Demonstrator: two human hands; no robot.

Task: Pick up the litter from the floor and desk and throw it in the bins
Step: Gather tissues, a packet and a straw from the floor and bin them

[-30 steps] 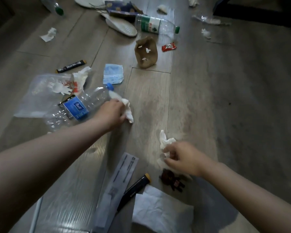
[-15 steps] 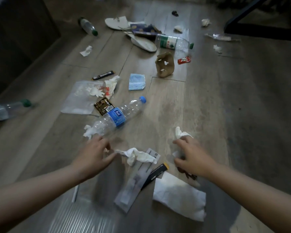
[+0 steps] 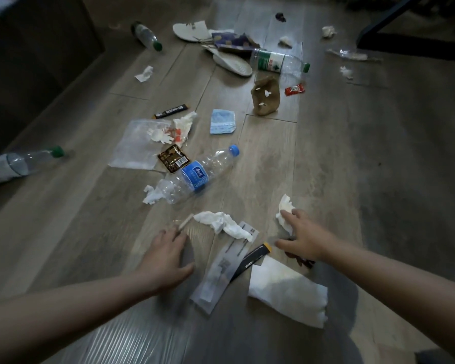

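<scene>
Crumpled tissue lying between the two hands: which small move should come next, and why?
Probably the left hand reaches forward and pinches the crumpled tissue: that hand is open, the tissue lies free just ahead of it, and the right hand holds a small tissue.

Wood-plank floor (image 3: pixel 326 158) strewn with bottles (image 3: pixel 195 174), tissues (image 3: pixel 223 224), wrappers (image 3: pixel 172 158).

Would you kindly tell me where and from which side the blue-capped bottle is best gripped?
Grip the blue-capped bottle around its labelled middle, from above, fingers across its length. It lies on its side and its base end looks crumpled, so the rounder labelled band likely holds firmer.
</scene>
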